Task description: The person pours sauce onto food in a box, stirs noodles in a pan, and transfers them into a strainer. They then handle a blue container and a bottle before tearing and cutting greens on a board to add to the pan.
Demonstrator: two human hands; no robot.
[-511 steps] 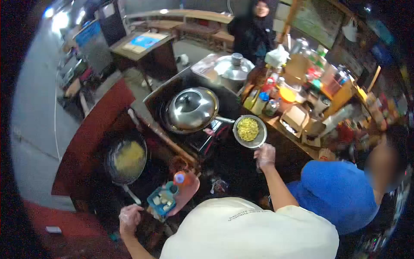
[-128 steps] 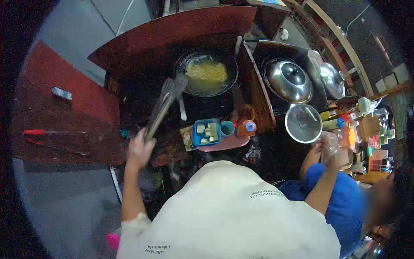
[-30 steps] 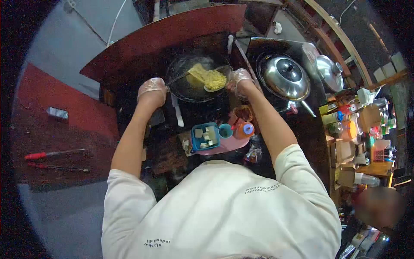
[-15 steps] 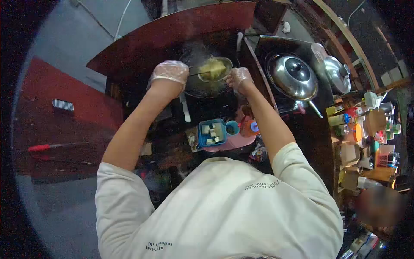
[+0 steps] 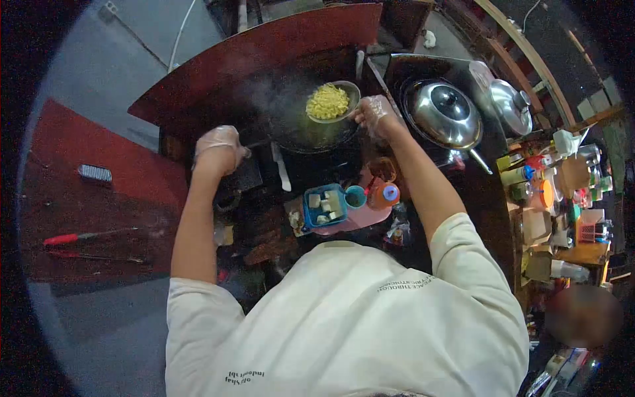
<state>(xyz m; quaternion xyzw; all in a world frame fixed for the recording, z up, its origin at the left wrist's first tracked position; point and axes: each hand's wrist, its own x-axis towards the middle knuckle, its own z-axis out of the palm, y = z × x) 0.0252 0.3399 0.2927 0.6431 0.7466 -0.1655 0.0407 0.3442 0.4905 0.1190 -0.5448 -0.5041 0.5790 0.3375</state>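
Note:
My right hand (image 5: 374, 114), in a clear plastic glove, grips the edge of a shallow bowl (image 5: 355, 99) tilted above the dark wok (image 5: 307, 144). Yellow food like short noodles (image 5: 327, 102) fills the bowl. Left of the wok, my gloved left hand (image 5: 221, 149) is closed. A thin grey bar reaches from near its fingers toward the wok; whether it is held cannot be made out. A white-handled utensil (image 5: 282, 171) lies by the wok's near side. Steam hangs over the wok and hides part of it.
Nearer me, a blue container (image 5: 324, 221) of white cubes stands beside a teal cup (image 5: 355, 195) and an orange bottle (image 5: 389, 193). A lidded pan (image 5: 450, 112) is to the right. Red-handled tongs (image 5: 63, 239) lie left. Crowded shelves line the right.
My left hand has moved away from the bowl, left and toward me; the utensil it had over the food is gone from there. My right hand still holds the bowl, now showing more food.

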